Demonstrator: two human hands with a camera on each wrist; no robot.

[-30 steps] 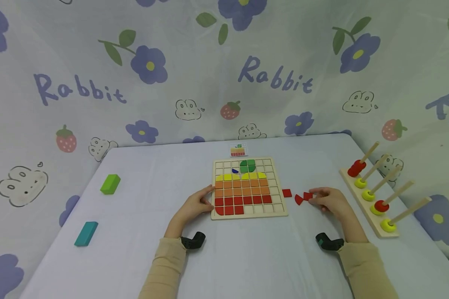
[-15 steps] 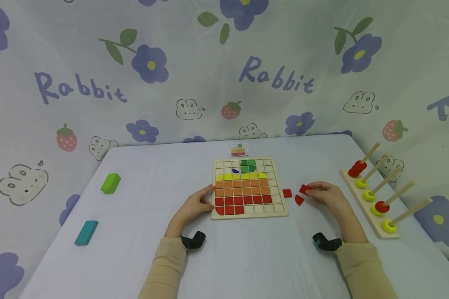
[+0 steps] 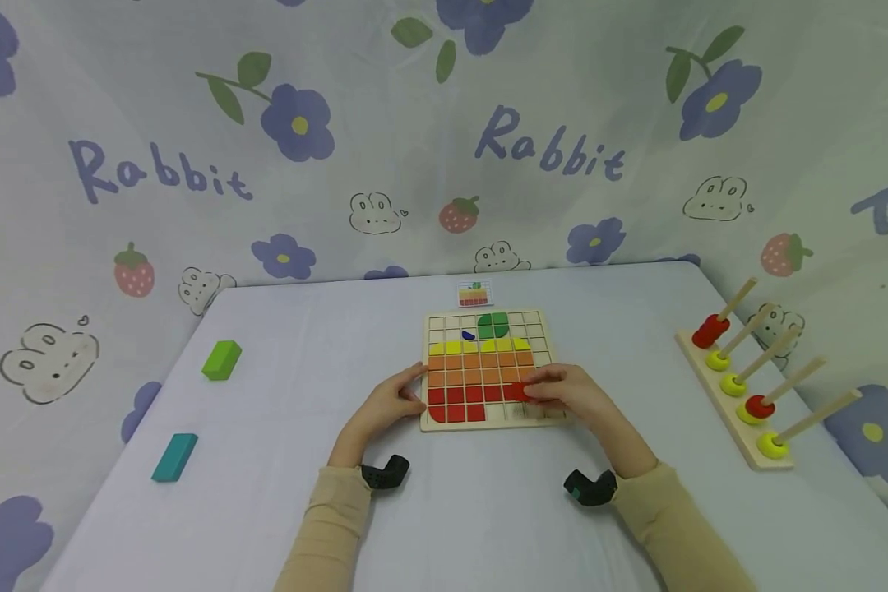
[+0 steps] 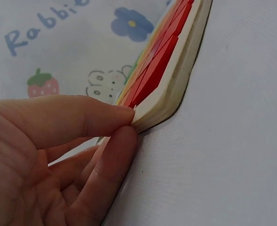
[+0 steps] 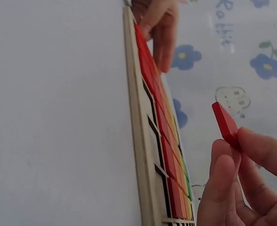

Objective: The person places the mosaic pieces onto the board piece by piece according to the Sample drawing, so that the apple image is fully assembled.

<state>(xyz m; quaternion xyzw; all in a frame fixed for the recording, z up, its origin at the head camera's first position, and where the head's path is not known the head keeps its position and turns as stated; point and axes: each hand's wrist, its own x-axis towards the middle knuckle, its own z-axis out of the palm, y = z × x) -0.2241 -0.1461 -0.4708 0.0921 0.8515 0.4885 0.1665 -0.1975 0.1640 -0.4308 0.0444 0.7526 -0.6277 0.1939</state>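
A wooden grid puzzle board [image 3: 536,331] lies on the table, holding rows of red, orange and yellow tiles, with green pieces and a small blue one above. My left hand [image 3: 388,403] grips the board's left edge; in the left wrist view, thumb and finger [image 4: 124,150] meet at its corner. My right hand [image 3: 573,393] pinches a red square tile [image 5: 226,126], held above the lower right of the board in the head view. Bare cells [image 5: 153,136] show along the near row. That hand covers the spot right of the board.
Behind the board a small picture card [image 3: 475,293] shows a similar coloured pattern. A peg stand [image 3: 751,444] with red and yellow beads stands at the right. Green [image 3: 222,360] and teal [image 3: 174,457] blocks lie at the left.
The right hand has picked up the red square tile from beside the board and carried it left over the board. The left hand has stayed at the board's edge.
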